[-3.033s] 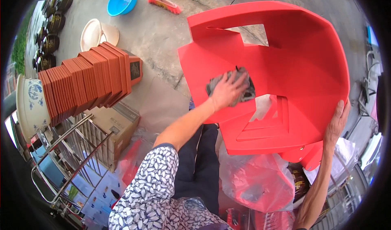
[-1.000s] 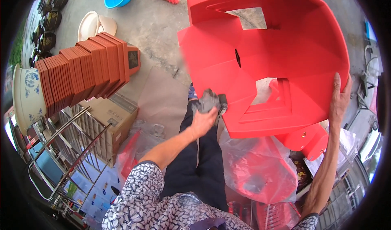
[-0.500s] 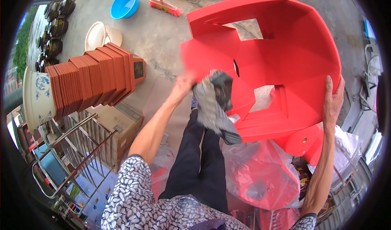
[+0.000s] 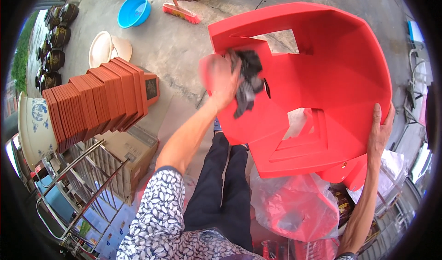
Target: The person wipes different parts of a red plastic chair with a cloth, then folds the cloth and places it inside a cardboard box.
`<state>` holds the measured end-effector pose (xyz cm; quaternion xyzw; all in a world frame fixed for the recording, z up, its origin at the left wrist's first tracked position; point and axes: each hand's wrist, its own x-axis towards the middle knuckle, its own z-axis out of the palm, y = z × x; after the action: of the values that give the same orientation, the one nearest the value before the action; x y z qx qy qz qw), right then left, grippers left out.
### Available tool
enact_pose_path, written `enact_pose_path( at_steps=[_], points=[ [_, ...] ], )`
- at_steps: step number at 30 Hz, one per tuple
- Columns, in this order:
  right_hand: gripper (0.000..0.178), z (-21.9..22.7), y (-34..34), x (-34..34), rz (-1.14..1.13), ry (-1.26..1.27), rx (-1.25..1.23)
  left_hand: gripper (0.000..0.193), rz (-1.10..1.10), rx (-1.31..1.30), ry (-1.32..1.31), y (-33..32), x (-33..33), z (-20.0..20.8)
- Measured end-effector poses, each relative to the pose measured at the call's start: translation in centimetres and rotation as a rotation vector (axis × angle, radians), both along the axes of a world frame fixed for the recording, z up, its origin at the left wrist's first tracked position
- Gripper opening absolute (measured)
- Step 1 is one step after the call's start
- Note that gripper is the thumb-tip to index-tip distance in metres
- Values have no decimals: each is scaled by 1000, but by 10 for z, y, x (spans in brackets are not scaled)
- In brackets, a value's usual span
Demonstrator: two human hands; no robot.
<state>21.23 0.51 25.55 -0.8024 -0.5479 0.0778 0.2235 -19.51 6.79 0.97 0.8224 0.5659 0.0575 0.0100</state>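
Observation:
A big red moulded plastic shell [image 4: 317, 85], with cut-out openings and a seat-like hollow, is tilted up in front of me. My right hand [image 4: 380, 129] grips its right edge, thumb on the inner face and fingers behind. Against the shell's left part, my left hand [image 4: 223, 78] presses a dark grey rag [image 4: 249, 83]; motion blurs its fingers. The rag hangs loosely to the right of that hand, close to a small dark slot in the red surface.
Stacked brown square plant pots [image 4: 99, 101] lean at left beside a blue-and-white pot [image 4: 37, 126], a cardboard box [image 4: 138, 145] and a metal rack [image 4: 87, 168]. Clear plastic wrap [image 4: 294, 209] lies below the shell. Farther off are a cream bucket [image 4: 122, 48], blue basin [image 4: 134, 10] and broom [image 4: 181, 13].
My left hand and the rag have moved up and onto the shell's left panel. The shell has shifted slightly down in view, with my right hand still on its edge.

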Motion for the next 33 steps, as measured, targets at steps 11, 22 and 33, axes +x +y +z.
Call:
enact_pose_path(
  at_steps=[11,22,33],
  points=[
    [58,-2,-2,4,-23,28,-17,49,-223,120,58,65,61,-24],
    [54,6,2,-11,-24,24,6,30,551,-549,-62,13,-146,-9],
    [54,4,7,-15,3,15,-3,76,-142,-273,-224,-7,-70,32]
  ],
)
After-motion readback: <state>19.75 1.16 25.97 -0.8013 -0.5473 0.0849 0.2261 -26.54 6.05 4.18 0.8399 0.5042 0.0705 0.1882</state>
